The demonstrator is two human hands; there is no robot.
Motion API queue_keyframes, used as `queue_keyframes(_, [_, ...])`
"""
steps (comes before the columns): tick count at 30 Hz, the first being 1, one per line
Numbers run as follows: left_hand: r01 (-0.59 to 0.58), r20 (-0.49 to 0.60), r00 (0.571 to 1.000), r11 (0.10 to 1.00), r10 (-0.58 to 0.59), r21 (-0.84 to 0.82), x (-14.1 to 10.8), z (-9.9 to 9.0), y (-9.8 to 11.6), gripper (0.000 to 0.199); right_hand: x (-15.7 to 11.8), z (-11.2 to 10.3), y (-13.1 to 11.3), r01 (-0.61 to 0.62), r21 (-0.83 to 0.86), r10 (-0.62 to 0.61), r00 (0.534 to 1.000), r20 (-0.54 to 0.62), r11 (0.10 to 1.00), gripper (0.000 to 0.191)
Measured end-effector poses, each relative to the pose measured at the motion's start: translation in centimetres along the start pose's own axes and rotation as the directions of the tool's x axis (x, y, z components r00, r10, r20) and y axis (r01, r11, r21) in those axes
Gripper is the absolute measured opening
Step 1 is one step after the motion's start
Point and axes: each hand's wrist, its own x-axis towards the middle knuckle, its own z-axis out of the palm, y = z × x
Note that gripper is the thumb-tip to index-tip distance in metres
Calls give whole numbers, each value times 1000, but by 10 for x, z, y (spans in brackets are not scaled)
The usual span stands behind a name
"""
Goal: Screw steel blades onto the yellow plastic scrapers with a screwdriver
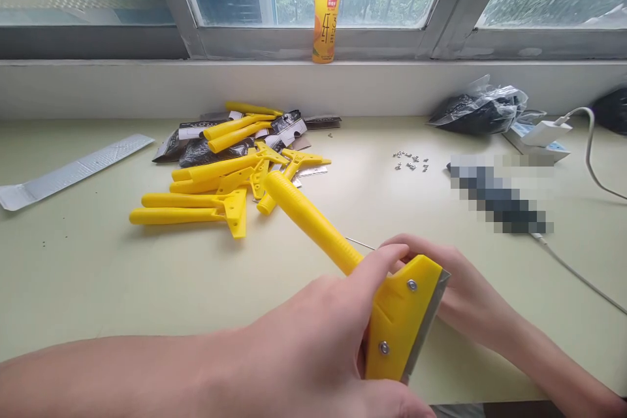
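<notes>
My left hand (313,333) is closed around a yellow scraper (406,307) near its head. Two silver screws sit in the scraper's head, and a grey metal blade (425,326) runs along its right edge. The ribbed handle points up and to the left. Behind the scraper head is my right hand (458,277), its fingers curled and partly hidden. A thin metal rod (360,243) sticks out to the left from the right hand's fingers; its other end is hidden. Whether the rod touches the scraper cannot be seen.
More yellow scraper handles (186,214) lie at the left, by dark plastic packets (210,151). Small screws (411,162) are scattered right of centre. A blurred dark object (494,196) with a cable lies farther right. A long pale strip (73,170) rests far left; a bottle (326,26) stands on the sill.
</notes>
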Motion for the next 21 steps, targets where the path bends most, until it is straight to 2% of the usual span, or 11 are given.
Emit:
queue_keyframes(6, [74, 14, 997, 997, -74, 3, -2, 0, 6, 88, -1, 0, 4, -36, -12, 36, 999, -34, 999, 28])
queue_keyframes(9, [1, 22, 1000, 1000, 0, -10, 0, -4, -2, 89, -1, 0, 2, -37, -18, 37, 999, -22, 999, 34])
queue_keyframes(12, [-94, 96, 991, 996, 95, -13, 3, -11, -13, 90, -1, -1, -3, -47, -61, 47, 999, 3, 997, 31])
queue_keyframes(15, [-127, 128, 983, 991, 131, -39, 3, -18, -19, 90, 0, -1, -4, -60, -86, 61, 998, 8, 994, 28])
queue_keyframes(18, [-60, 193, 977, 986, 89, -153, 0, -18, -16, 90, 1, 3, 1, -65, -66, 65, 998, -7, 996, 28])
queue_keyframes(21, [-4, 280, 954, 938, 107, -346, 3, -12, -17, 85, 1, 8, 9, -63, -6, 63, 995, -71, 998, 15])
